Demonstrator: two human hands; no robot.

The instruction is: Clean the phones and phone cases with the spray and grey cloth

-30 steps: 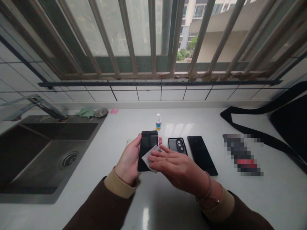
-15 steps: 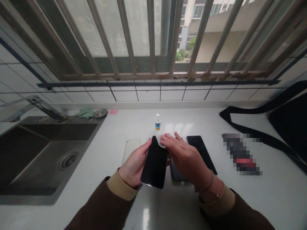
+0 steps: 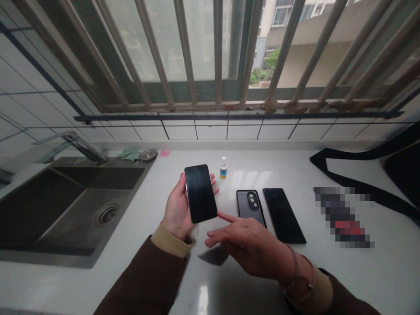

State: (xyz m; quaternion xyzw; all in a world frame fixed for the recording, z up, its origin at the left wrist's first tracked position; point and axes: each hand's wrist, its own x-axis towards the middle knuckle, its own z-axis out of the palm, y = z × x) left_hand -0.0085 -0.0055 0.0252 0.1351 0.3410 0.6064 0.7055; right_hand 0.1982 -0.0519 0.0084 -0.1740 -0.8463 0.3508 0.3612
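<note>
Curled around its edge, the left hand (image 3: 178, 205) cradles a slim, glossy black smartphone (image 3: 201, 194) at centre frame, its long axis tilted from upper left to lower right. The open right hand (image 3: 251, 245), apparently empty, is nearer the phone's lower corner, its extended index finger (image 3: 226, 217) almost touching it, with the forearm (image 3: 290, 273) reaching from lower right.

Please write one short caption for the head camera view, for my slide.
Left hand holds a black smartphone above a white countertop, right hand beside it.
</note>
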